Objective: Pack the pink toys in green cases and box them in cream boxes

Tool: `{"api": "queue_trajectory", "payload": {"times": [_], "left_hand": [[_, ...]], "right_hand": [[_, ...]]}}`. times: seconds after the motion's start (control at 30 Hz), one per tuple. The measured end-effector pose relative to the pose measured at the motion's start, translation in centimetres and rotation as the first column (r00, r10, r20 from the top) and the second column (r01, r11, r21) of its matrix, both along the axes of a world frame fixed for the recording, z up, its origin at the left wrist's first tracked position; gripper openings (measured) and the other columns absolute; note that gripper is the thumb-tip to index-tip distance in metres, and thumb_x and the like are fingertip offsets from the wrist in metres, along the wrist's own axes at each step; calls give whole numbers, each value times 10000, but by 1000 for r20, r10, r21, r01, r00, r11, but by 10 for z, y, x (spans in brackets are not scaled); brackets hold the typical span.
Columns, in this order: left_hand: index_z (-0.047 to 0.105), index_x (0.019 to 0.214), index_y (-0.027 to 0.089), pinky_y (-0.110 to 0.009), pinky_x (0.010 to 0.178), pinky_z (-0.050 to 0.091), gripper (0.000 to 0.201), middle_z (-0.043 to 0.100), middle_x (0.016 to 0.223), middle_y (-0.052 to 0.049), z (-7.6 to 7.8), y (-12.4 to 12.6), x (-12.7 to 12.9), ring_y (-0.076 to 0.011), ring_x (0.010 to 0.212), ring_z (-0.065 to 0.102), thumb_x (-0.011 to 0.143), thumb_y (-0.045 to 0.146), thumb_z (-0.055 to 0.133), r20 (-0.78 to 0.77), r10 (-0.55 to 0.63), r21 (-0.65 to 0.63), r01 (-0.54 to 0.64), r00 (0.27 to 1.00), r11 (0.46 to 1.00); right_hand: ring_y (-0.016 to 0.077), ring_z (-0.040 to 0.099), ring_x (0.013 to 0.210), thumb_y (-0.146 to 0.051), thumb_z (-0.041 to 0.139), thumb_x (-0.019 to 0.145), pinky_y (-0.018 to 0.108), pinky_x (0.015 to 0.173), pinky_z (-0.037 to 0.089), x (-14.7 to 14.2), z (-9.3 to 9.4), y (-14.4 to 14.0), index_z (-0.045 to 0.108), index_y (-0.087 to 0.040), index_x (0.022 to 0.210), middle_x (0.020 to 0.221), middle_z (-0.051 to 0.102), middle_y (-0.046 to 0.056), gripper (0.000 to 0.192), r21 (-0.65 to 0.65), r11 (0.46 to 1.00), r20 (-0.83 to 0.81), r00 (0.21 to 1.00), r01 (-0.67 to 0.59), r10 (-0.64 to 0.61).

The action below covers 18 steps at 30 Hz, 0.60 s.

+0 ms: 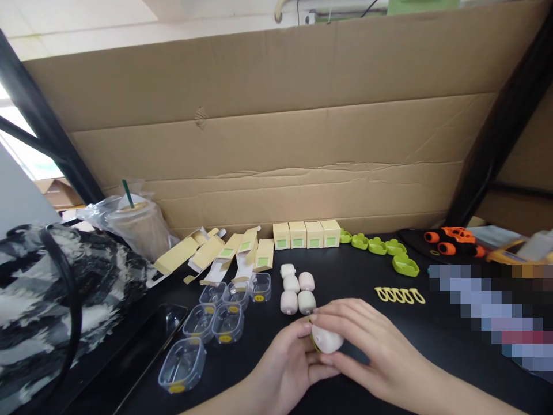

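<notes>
Low in the middle of the view, my left hand and my right hand both close around a small white rounded case. A green edge shows along its left side, where my left fingers cup it from below. My right thumb and fingers grip it from the right and above. Just beyond my left hand, several similar white and pale pink rounded cases stand grouped on the black table. Several yellow loops lie in a row beyond my right hand. Farther back, green flower-shaped covers form a curved line.
Clear plastic boxes with yellow stickers stand at left. Opened cartons lie behind them, near closed cartons against a cardboard panel. A bagged cup, a patterned bag and an orange toy car edge the table.
</notes>
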<state>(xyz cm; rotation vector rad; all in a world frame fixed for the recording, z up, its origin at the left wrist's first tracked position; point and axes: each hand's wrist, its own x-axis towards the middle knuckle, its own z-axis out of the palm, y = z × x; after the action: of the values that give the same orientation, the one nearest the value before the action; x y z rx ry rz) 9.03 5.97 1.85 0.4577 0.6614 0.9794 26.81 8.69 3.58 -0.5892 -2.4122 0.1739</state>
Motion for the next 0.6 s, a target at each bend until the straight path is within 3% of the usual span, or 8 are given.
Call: {"api": "queue_trajectory", "payload": {"times": [0.3,0.47,0.6], "left_hand": [[686,812,64,-310,697,506,238,684,704,-82,-1,1,0,-148,617,630,841,218,507,52,-34,-19,35,998,999],[692,856,38,-307,720,520,327,697,720,-87,2,3,-1,-133,609,645,896,199,411,19,-66,-60,67,998,996],[696,854,23,-301,739,523,354,708,748,-102,7,2,-1,-132,627,654,908,211,401,-10,-88,-97,87,996,992]], "right_hand": [[233,611,1013,-229,563,880,374,837,522,-2,1,0,522,-213,1269,1140,663,84,392,38,998,8,999,43,-44],[235,613,979,-323,540,920,376,816,518,-1,-2,3,456,-208,1329,1111,662,98,433,76,997,22,999,23,-25],[227,604,957,-310,550,915,371,810,513,0,-1,3,516,-194,1227,1070,660,88,335,28,999,-3,1000,25,-25]]}}
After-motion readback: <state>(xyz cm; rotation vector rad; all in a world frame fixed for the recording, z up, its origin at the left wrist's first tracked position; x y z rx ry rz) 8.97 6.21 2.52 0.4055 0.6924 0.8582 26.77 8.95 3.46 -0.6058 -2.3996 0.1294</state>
